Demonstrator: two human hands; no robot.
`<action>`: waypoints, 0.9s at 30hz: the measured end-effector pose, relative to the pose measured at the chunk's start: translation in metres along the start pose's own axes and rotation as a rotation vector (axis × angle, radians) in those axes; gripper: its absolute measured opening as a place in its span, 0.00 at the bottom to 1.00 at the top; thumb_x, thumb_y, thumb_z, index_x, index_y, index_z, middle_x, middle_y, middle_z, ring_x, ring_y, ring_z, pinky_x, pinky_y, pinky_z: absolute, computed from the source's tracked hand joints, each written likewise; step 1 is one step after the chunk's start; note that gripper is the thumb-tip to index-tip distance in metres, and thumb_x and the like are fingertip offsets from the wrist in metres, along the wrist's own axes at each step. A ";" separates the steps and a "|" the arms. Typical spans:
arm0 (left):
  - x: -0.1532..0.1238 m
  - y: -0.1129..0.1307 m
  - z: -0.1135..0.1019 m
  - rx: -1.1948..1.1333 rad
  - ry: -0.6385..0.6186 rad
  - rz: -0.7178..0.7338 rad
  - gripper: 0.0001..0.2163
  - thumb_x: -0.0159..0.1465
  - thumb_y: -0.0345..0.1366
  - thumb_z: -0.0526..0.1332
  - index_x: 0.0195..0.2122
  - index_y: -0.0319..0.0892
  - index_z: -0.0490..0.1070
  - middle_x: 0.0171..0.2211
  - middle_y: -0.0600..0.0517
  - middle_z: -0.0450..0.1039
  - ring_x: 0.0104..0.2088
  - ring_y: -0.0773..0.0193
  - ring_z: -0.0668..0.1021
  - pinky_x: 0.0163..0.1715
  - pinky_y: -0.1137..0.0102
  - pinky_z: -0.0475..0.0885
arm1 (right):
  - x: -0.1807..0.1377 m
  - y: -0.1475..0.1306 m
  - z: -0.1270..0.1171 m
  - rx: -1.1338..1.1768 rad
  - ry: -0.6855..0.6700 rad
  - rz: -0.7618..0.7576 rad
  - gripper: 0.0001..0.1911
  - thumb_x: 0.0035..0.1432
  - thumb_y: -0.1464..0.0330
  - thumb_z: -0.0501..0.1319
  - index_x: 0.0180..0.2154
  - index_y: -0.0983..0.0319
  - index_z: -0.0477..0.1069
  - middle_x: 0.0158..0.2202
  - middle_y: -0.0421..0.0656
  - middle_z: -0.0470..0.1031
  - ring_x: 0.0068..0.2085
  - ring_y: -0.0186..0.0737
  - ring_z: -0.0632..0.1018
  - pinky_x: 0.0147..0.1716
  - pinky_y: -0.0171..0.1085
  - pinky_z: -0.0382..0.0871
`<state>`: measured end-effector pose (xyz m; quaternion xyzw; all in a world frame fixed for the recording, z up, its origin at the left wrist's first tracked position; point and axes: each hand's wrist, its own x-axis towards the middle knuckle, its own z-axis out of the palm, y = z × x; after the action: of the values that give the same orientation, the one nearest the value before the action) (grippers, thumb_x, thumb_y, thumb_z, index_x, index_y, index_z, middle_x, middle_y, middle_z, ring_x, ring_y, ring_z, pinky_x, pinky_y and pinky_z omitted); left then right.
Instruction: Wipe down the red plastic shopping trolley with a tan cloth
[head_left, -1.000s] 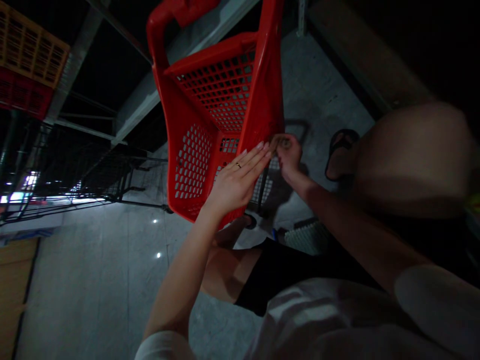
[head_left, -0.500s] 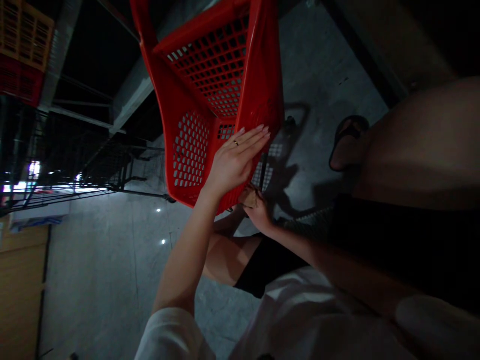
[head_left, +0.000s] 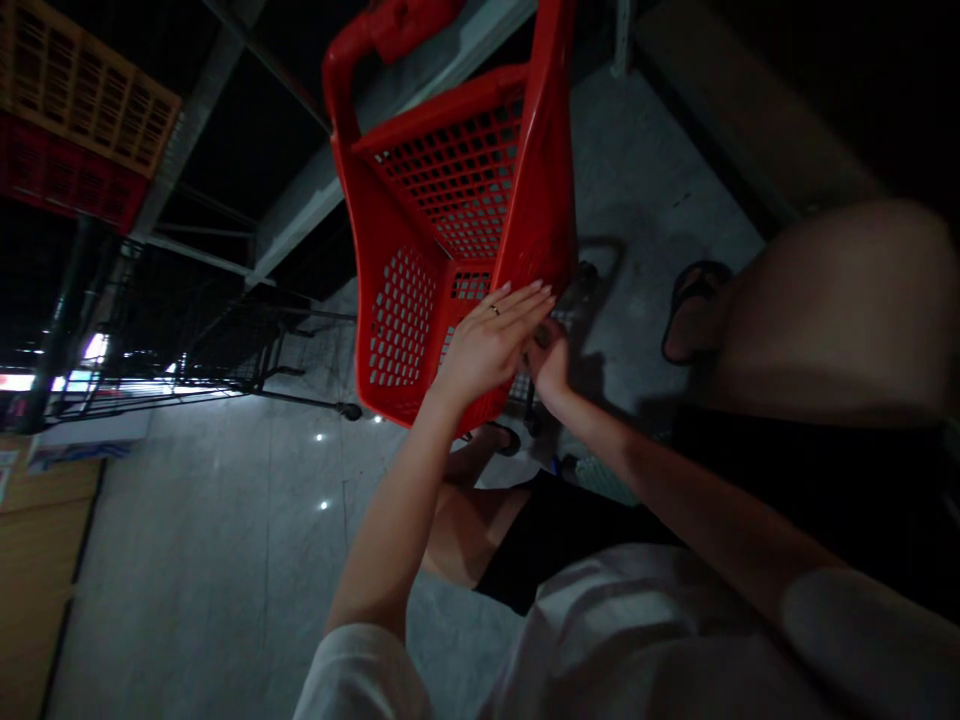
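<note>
In the head view, a red basket [head_left: 457, 230] is held up off the floor [head_left: 225, 560], tipped so that its open side faces away to the left. The left hand [head_left: 491, 345] is laid flat on the basket's bottom corner, with the fingers [head_left: 525, 300] straight and close together. A ring [head_left: 494, 309] is seen on one of them. Nothing is pinched by this hand; it is only pressed against the red plastic.

The right hand [head_left: 550, 362] is found just behind the left hand's fingertips, touching the same low corner of the basket. It is partly hidden and dark, so it cannot be told whether its fingers are curled on something small or only resting there.

Half a second ago the right hand was lower, under the left wrist. Now it has been brought back up beside the left fingertips, close to where it was a second ago. The basket has also been lifted and swung a little to the right in the picture. So the work is judged to be still going on at that bottom corner, with the basket steadied by the left hand.

Past the hands, a sandal [head_left: 694, 305] is seen on the floor to the right. Far to the left, an orange crate [head_left: 82, 95] sits high on a rack.
</note>
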<state>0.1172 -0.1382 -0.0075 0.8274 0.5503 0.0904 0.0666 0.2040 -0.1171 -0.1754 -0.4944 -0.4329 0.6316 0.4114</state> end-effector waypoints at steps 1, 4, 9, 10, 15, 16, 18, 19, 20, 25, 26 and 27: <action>-0.002 0.001 0.000 0.012 0.003 -0.007 0.30 0.73 0.24 0.50 0.76 0.44 0.60 0.75 0.47 0.65 0.77 0.61 0.63 0.77 0.48 0.60 | -0.004 -0.003 0.000 0.000 -0.016 -0.010 0.13 0.57 0.70 0.58 0.45 0.57 0.66 0.46 0.45 0.77 0.48 0.42 0.77 0.56 0.42 0.74; -0.010 0.001 0.003 0.027 0.079 -0.100 0.34 0.74 0.26 0.49 0.81 0.45 0.46 0.80 0.46 0.53 0.81 0.59 0.52 0.79 0.46 0.55 | -0.043 -0.003 -0.007 -0.010 -0.118 -0.023 0.17 0.50 0.68 0.63 0.44 0.54 0.68 0.42 0.42 0.78 0.44 0.47 0.79 0.51 0.47 0.77; -0.026 -0.005 0.028 -0.031 0.283 -0.292 0.35 0.78 0.31 0.44 0.82 0.50 0.29 0.82 0.49 0.36 0.81 0.53 0.47 0.80 0.44 0.55 | -0.116 0.009 -0.025 -0.028 -0.251 -0.061 0.18 0.39 0.68 0.63 0.37 0.49 0.71 0.34 0.38 0.79 0.38 0.55 0.83 0.40 0.53 0.80; -0.028 -0.003 0.033 -0.025 0.281 -0.302 0.34 0.78 0.31 0.43 0.82 0.51 0.30 0.82 0.51 0.37 0.81 0.53 0.49 0.80 0.46 0.55 | -0.117 0.010 -0.028 -0.024 -0.251 -0.074 0.18 0.40 0.67 0.63 0.37 0.48 0.71 0.34 0.38 0.80 0.37 0.55 0.83 0.39 0.54 0.81; -0.041 0.016 0.046 0.072 0.287 -0.240 0.35 0.76 0.29 0.42 0.82 0.51 0.33 0.80 0.56 0.45 0.79 0.64 0.55 0.81 0.61 0.55 | -0.061 -0.014 -0.040 -0.017 -0.090 -0.172 0.22 0.46 0.63 0.60 0.46 0.48 0.70 0.45 0.42 0.80 0.48 0.53 0.82 0.50 0.55 0.79; -0.044 0.020 0.046 0.092 0.297 -0.211 0.35 0.75 0.28 0.42 0.82 0.50 0.35 0.80 0.56 0.46 0.78 0.66 0.56 0.80 0.64 0.55 | -0.046 -0.023 -0.043 -0.019 -0.046 -0.197 0.23 0.47 0.63 0.60 0.48 0.49 0.69 0.47 0.43 0.79 0.49 0.52 0.81 0.53 0.54 0.78; -0.048 0.024 0.045 0.131 0.320 -0.148 0.35 0.74 0.27 0.43 0.82 0.48 0.38 0.79 0.56 0.49 0.77 0.69 0.58 0.80 0.68 0.54 | -0.022 -0.040 -0.051 -0.029 0.022 -0.259 0.24 0.48 0.63 0.60 0.49 0.53 0.69 0.46 0.44 0.77 0.48 0.48 0.80 0.54 0.52 0.76; -0.049 0.025 0.044 0.147 0.331 -0.118 0.35 0.75 0.28 0.43 0.82 0.47 0.39 0.79 0.55 0.51 0.77 0.69 0.59 0.80 0.70 0.53 | -0.015 -0.048 -0.056 -0.040 0.037 -0.296 0.22 0.48 0.64 0.61 0.48 0.54 0.69 0.44 0.43 0.77 0.46 0.47 0.79 0.53 0.50 0.76; -0.049 0.025 0.043 0.160 0.342 -0.091 0.34 0.75 0.28 0.43 0.82 0.47 0.39 0.78 0.55 0.53 0.77 0.69 0.60 0.80 0.71 0.53 | -0.011 -0.054 -0.061 -0.054 0.048 -0.335 0.20 0.49 0.64 0.61 0.46 0.55 0.70 0.42 0.43 0.76 0.44 0.46 0.78 0.52 0.49 0.75; -0.046 0.027 0.032 0.215 0.254 -0.073 0.35 0.74 0.25 0.45 0.82 0.45 0.41 0.76 0.50 0.61 0.76 0.67 0.63 0.79 0.64 0.61 | -0.001 -0.082 -0.082 -0.121 0.202 -0.550 0.12 0.51 0.67 0.61 0.40 0.58 0.72 0.43 0.46 0.74 0.47 0.47 0.76 0.54 0.49 0.73; -0.045 0.029 0.028 0.224 0.201 -0.093 0.35 0.74 0.25 0.46 0.82 0.43 0.44 0.76 0.48 0.62 0.76 0.65 0.63 0.79 0.62 0.62 | 0.004 -0.090 -0.086 -0.129 0.245 -0.602 0.12 0.52 0.68 0.61 0.41 0.58 0.72 0.44 0.46 0.73 0.48 0.48 0.76 0.55 0.50 0.72; -0.044 0.031 0.024 0.232 0.148 -0.115 0.34 0.74 0.24 0.46 0.81 0.41 0.47 0.76 0.47 0.62 0.77 0.65 0.63 0.79 0.60 0.62 | 0.010 -0.100 -0.090 -0.137 0.279 -0.655 0.13 0.52 0.69 0.61 0.42 0.58 0.72 0.45 0.47 0.73 0.49 0.48 0.75 0.56 0.50 0.72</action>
<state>0.1342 -0.1916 -0.0281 0.7877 0.6069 0.0829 -0.0653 0.2993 -0.0664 -0.0952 -0.4376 -0.5491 0.3623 0.6130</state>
